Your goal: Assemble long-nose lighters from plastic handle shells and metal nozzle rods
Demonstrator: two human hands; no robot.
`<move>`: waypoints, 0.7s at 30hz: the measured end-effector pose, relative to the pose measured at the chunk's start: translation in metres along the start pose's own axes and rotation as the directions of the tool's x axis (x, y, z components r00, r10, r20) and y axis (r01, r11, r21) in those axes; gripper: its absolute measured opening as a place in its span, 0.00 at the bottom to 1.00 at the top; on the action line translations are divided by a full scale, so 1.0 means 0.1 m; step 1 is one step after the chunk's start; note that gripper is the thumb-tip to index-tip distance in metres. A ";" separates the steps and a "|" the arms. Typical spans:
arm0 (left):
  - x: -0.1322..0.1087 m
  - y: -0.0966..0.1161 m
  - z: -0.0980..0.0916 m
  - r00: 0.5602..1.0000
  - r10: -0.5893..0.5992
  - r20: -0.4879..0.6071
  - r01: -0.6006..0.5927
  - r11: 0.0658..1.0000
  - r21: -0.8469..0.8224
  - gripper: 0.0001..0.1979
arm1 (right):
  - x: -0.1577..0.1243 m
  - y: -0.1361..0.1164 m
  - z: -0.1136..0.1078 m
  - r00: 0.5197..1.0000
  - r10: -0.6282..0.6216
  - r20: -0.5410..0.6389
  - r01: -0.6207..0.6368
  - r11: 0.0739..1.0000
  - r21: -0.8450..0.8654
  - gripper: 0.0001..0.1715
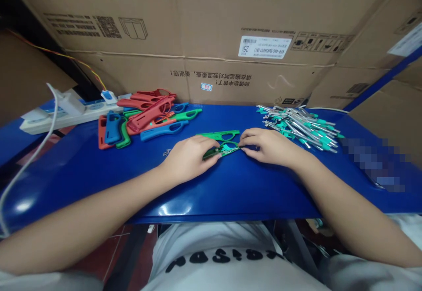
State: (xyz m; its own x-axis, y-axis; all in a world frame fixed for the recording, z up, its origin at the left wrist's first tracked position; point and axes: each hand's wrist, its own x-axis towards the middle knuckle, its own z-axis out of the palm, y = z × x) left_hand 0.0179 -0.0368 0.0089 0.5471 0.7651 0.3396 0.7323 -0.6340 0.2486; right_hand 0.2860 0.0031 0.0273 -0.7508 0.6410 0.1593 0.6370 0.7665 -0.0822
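Note:
A green lighter casing half (230, 147) lies low over the blue table between my hands, with thin wire and small parts inside it. My left hand (189, 159) is closed around its left end; the palm hides part of it. At its right end the fingertips of my right hand (263, 146) are pinched together, and whatever fine part sits in them is too small to make out. Just behind, a second green casing half (219, 133) rests on the table. Tiny metal springs (167, 152) lie beside my left hand.
Red, blue and green lighter casings (148, 117) are heaped at the back left. Metal lighter rods with teal parts (301, 126) form a pile at the back right. A white power strip (77, 115) with cables stands at the left. A cardboard wall (138, 69) closes the table's back.

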 end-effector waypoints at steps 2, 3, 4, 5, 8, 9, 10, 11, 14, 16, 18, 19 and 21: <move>0.00 0.01 0.02 0.998 0.062 0.031 -0.061 0.998 -0.021 0.14 | -0.01 -0.01 -0.02 0.999 -0.009 0.031 0.009 1.000 -0.001 0.12; 0.00 0.01 0.03 0.994 0.102 0.050 -0.100 0.994 -0.034 0.14 | -0.01 -0.02 -0.03 0.999 -0.017 0.044 0.018 1.000 -0.014 0.12; 0.00 0.01 0.04 0.988 0.139 0.067 -0.136 0.990 -0.048 0.14 | -0.01 -0.03 -0.03 0.998 -0.026 0.056 0.028 0.999 -0.033 0.12; 0.00 0.01 0.06 0.983 0.168 0.078 -0.164 0.985 -0.059 0.14 | -0.01 -0.04 -0.04 0.997 -0.034 0.068 0.037 0.998 -0.056 0.12; 0.00 0.00 0.10 0.977 0.199 0.081 -0.193 0.979 -0.071 0.15 | 0.00 -0.10 -0.04 0.995 -0.042 0.089 0.051 0.993 -0.108 0.12; 0.00 -0.01 0.11 0.976 0.202 0.079 -0.197 0.978 -0.071 0.15 | 0.00 -0.12 -0.03 0.995 -0.040 0.088 0.050 0.992 -0.113 0.13; 0.00 -0.01 0.11 0.976 0.207 0.074 -0.202 0.977 -0.070 0.15 | 0.01 -0.13 -0.03 0.996 -0.035 0.083 0.044 0.993 -0.108 0.14; 0.00 -0.02 0.12 0.975 0.212 0.071 -0.207 0.976 -0.070 0.15 | 0.02 -0.14 -0.02 0.997 -0.027 0.076 0.035 0.995 -0.093 0.15; 0.00 -0.03 0.12 0.973 0.223 0.068 -0.218 0.973 -0.071 0.15 | 0.04 -0.13 0.01 0.999 0.020 0.038 -0.020 1.000 0.011 0.14; 0.00 -0.03 0.12 0.973 0.217 0.074 -0.212 0.975 -0.070 0.15 | 0.06 -0.09 0.03 0.998 0.056 0.009 -0.056 0.991 0.120 0.12; 0.00 -0.03 0.11 0.975 0.205 0.082 -0.200 0.978 -0.065 0.16 | 0.06 -0.06 0.06 0.997 0.077 -0.013 -0.072 0.972 0.222 0.10; 0.00 -0.03 0.11 0.976 0.199 0.088 -0.193 0.979 -0.064 0.16 | 0.07 -0.04 0.06 0.996 0.081 -0.020 -0.073 0.962 0.262 0.09; 0.00 -0.03 0.12 0.977 0.189 0.096 -0.183 0.981 -0.070 0.16 | 0.07 -0.02 0.07 0.996 0.080 -0.027 -0.068 0.946 0.316 0.10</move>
State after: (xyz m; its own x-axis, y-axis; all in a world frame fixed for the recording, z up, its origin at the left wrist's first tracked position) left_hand 0.0207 -0.0334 -0.0023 0.7124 0.6383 0.2915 0.5896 -0.7697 0.2447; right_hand 0.2782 0.0063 0.0214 -0.6922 0.6993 0.1786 0.5986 0.6945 -0.3992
